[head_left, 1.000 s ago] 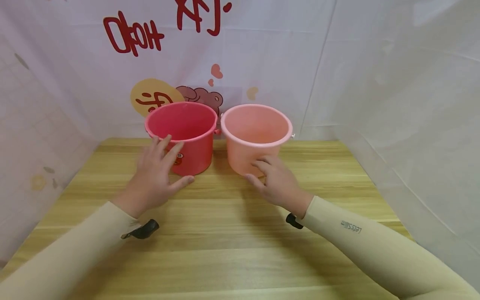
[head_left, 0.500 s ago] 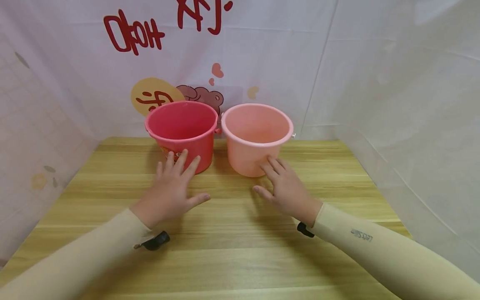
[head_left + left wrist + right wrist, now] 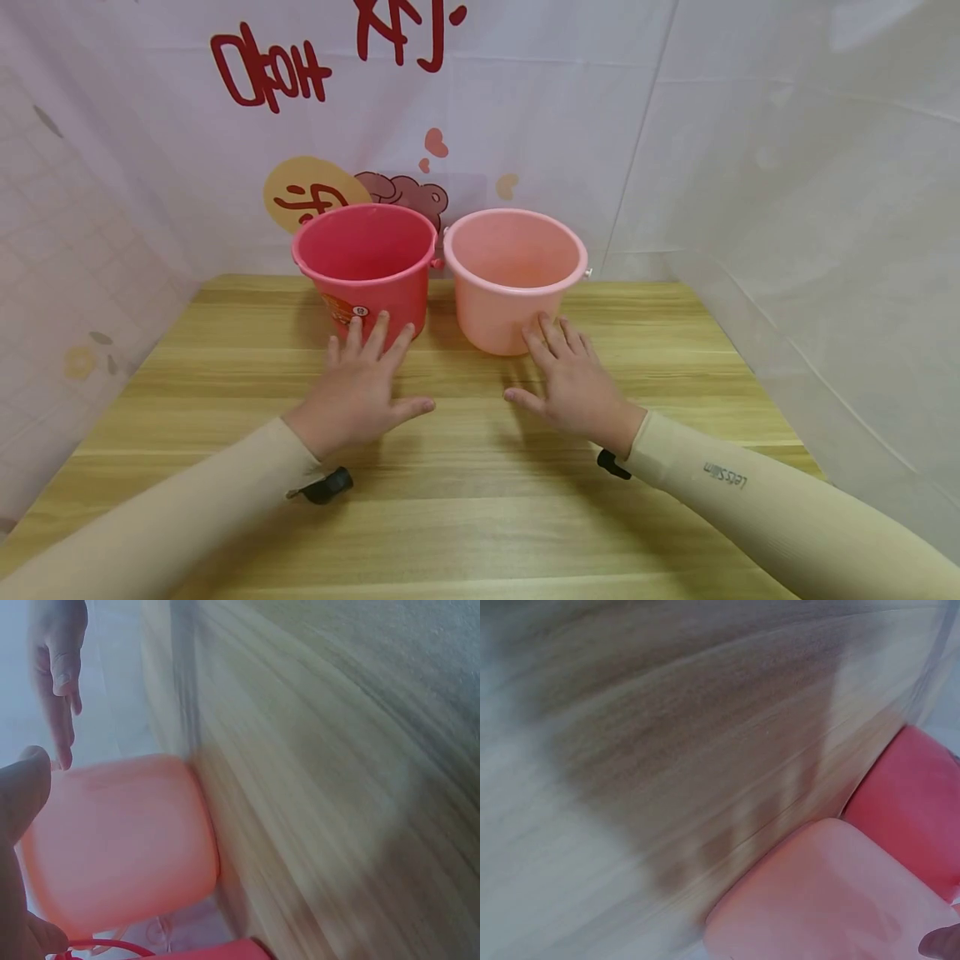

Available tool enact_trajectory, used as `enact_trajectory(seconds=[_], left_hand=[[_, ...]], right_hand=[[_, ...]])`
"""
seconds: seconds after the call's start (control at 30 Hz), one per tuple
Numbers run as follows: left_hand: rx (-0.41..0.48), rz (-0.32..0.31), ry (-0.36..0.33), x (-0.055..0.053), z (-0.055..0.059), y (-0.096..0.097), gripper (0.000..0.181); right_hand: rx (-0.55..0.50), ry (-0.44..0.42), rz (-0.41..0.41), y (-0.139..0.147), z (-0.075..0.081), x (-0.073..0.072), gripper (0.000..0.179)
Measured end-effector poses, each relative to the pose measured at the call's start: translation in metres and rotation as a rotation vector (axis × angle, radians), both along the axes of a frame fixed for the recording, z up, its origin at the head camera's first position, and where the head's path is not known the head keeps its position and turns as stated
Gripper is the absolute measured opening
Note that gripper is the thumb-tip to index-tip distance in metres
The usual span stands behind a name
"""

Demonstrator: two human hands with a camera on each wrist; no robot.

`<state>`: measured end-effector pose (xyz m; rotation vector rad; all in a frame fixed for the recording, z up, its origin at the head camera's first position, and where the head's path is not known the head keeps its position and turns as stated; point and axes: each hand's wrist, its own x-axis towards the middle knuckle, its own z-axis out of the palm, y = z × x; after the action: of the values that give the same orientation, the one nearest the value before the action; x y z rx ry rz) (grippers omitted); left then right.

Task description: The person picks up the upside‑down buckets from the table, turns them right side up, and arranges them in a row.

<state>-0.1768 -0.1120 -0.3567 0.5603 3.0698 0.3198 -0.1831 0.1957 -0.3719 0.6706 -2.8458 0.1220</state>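
Note:
Two plastic buckets stand upright side by side at the back of the table: a deep pink bucket [image 3: 397,300] on the left and a pale pink bucket [image 3: 487,321] on the right. My left hand [image 3: 352,400] is spread in front of the deep pink bucket, covering part of its lower side. Palm down, my right hand [image 3: 581,387] has its fingers straight before the pale pink bucket. Neither hand holds anything. In the left wrist view, the pale pink bucket [image 3: 127,840] shows beyond my thumb. The right wrist view shows both buckets and one fingertip [image 3: 941,941].
The wooden tabletop [image 3: 465,517] spreads toward me from the buckets. A white printed cloth [image 3: 525,108] hangs close behind them, with more white sheeting [image 3: 810,250] along the right side. Both forearms wear beige sleeves and dark wrist straps [image 3: 326,485].
My left hand has come away from the deep pink bucket's rim, lower and to the right. My right hand has drawn back slightly, its fingers straightening. Both buckets stay in place.

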Motion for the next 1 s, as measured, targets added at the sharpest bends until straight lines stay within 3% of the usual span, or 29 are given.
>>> enact_trajectory(seconds=[0.63,1.0], left_hand=[[0.019,0.019,-0.048,0.0017,-0.0057,0.0072,0.106],[-0.013,0.018,-0.051,0.0004,-0.0074,0.0085,0.106]], right_hand=[[0.054,-0.053,-0.063,0.0001,-0.0014,0.0062,0.102],[0.057,-0.06,-0.069,0.0013,0.0026,0.0061,0.102]])
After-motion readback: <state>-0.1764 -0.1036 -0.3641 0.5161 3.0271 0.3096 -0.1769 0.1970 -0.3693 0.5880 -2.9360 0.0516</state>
